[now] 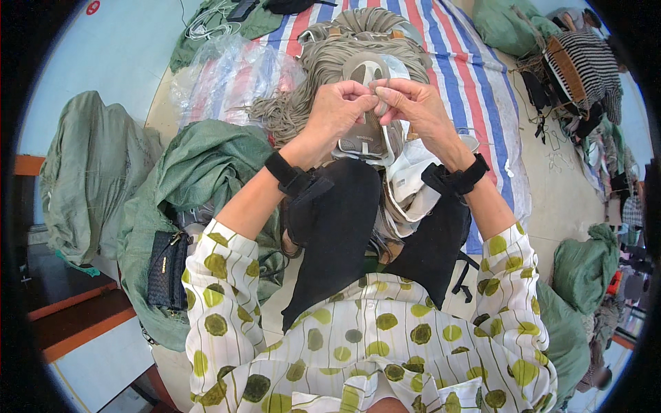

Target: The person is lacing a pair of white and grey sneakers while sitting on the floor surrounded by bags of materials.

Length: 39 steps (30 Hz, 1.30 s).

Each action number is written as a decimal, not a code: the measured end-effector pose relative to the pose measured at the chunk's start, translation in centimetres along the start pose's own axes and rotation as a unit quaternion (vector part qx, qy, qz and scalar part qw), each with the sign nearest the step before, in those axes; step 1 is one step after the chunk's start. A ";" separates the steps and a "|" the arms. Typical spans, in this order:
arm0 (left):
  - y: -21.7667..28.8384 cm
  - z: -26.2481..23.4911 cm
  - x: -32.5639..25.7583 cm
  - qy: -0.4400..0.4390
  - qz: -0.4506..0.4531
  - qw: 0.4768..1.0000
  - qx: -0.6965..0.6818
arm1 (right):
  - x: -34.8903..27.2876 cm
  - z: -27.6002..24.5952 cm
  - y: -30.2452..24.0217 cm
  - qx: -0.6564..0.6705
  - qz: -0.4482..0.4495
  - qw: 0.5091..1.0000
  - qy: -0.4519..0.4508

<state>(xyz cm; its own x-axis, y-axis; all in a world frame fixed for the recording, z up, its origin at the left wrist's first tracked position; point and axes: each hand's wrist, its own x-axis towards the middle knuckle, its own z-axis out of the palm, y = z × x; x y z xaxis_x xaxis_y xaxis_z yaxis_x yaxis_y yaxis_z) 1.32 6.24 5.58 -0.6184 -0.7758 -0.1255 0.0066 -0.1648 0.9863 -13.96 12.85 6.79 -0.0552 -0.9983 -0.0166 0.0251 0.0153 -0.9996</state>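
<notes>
My left hand [337, 110] and my right hand [418, 110] meet above my knees, thumbs and fingers pinched tip to tip. What they pinch is thin and mostly hidden between the fingertips; I cannot make it out. Right below them lies a taupe and white shoe upper [360, 142], partly covered by my fingers. White cloth-like shoe parts [411, 180] hang between my knees. Beyond my hands spreads a big heap of taupe shoelaces [323, 62], with loose ends trailing to the left.
A striped plastic sheet [475, 89] covers the floor ahead, with clear plastic film [234, 76] on it. Green sacks [206, 165] stand on my left, one beside a dark woven purse [167, 270]. More sacks [585, 268] and a striped cloth over a basket [585, 65] are at right.
</notes>
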 end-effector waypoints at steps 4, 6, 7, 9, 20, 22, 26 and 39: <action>-0.6 0.3 0.7 -0.011 0.027 0.997 0.068 | -0.3 -0.4 0.3 0.012 -0.005 1.000 0.004; -1.0 0.4 0.7 -0.003 0.036 0.981 0.188 | -0.4 -0.6 0.2 0.015 -0.007 1.000 0.002; -1.2 0.4 0.6 -0.001 0.039 0.981 0.190 | -0.6 -0.5 0.1 -0.004 -0.009 1.000 -0.006; -1.8 0.5 -0.3 0.047 0.320 0.897 0.301 | -1.3 -0.1 -0.3 0.001 -0.010 1.000 -0.013; -5.1 3.6 -24.3 -0.326 0.124 0.896 0.276 | -9.6 1.5 -0.2 -0.004 0.154 0.928 -0.339; -2.0 3.8 -24.8 -0.307 0.018 0.924 0.227 | -5.0 0.1 1.8 -0.114 0.038 0.981 -0.150; 1.2 3.8 -27.9 -0.236 -0.140 0.956 0.108 | 2.3 -0.8 3.9 -0.400 -0.128 0.907 0.036; 0.3 2.6 -32.0 -0.002 0.011 0.998 -0.057 | 6.3 -0.1 7.3 -0.633 -0.266 0.727 -0.003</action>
<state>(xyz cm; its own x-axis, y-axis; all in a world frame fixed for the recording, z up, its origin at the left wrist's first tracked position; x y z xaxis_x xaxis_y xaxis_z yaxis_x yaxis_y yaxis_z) 19.08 32.63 10.19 -0.6206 -0.7772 -0.1041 0.1093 -0.2172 0.9700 -14.27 6.69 -0.65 0.2830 -0.8823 0.3762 -0.9372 -0.3377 -0.0870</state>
